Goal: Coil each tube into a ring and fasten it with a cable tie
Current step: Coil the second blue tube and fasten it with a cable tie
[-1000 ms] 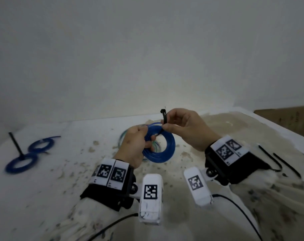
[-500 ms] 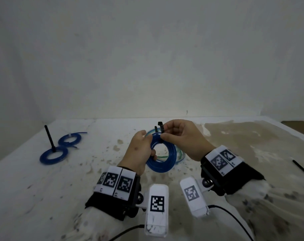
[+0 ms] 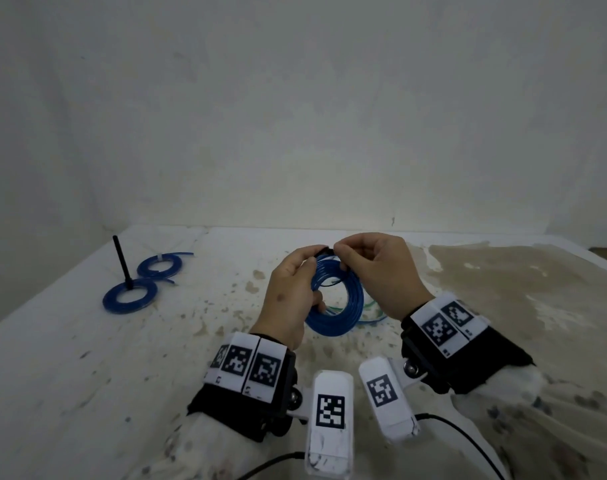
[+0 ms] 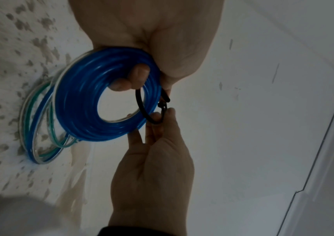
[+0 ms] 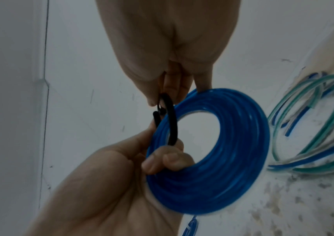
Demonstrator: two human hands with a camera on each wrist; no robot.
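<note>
Now I see the left hand (image 3: 288,299) gripping the blue tube coil (image 3: 340,306) upright between both hands; the right hand (image 3: 378,271) pinches the black cable tie (image 4: 152,110) looped over its top, tail nearest the right fingertips.

From my feed I see a pale, off-white wall (image 3: 295,109) filling the far side, plain and faintly scuffed, with a second wall (image 3: 25,168) meeting it in a corner at the far left. Below them runs a white worktop (image 3: 70,358), speckled all over with grey-brown flecks, and a broad tan stain (image 3: 503,278) spreads across its right half. The light is dim and even, a little brighter along the worktop's far edge.
</note>
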